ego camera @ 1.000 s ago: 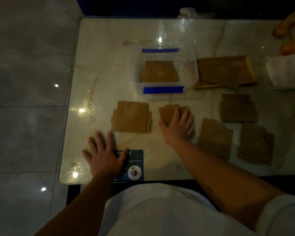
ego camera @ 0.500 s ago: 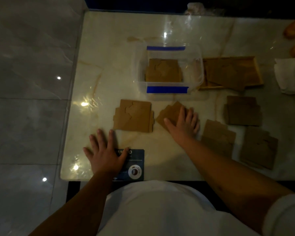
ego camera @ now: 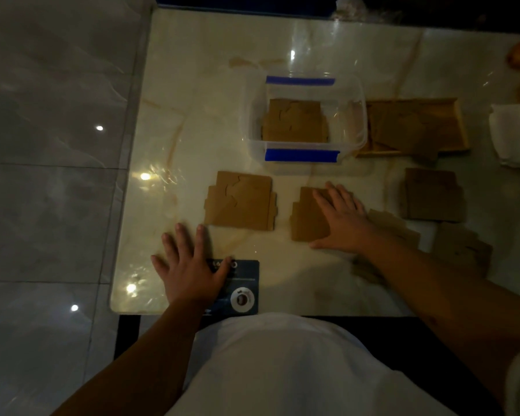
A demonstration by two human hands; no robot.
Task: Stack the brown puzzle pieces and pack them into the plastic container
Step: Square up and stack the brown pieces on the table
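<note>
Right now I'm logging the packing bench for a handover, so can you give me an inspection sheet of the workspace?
Surface: glossy pale marble tabletop, dim light, glare spots.
Job's things: clear plastic container with blue tape strips holds one brown cardboard puzzle stack; a second stack lies loose near the left hand; a third stack lies under the right hand; three more loose stacks to the right.
Clutter: shallow wooden tray with pieces, white folded cloth, dark blue card.
Hands: left hand flat, empty; right hand flat, fingers spread.
Cables: nothing seen.
Surroundings: grey tiled floor.
</note>
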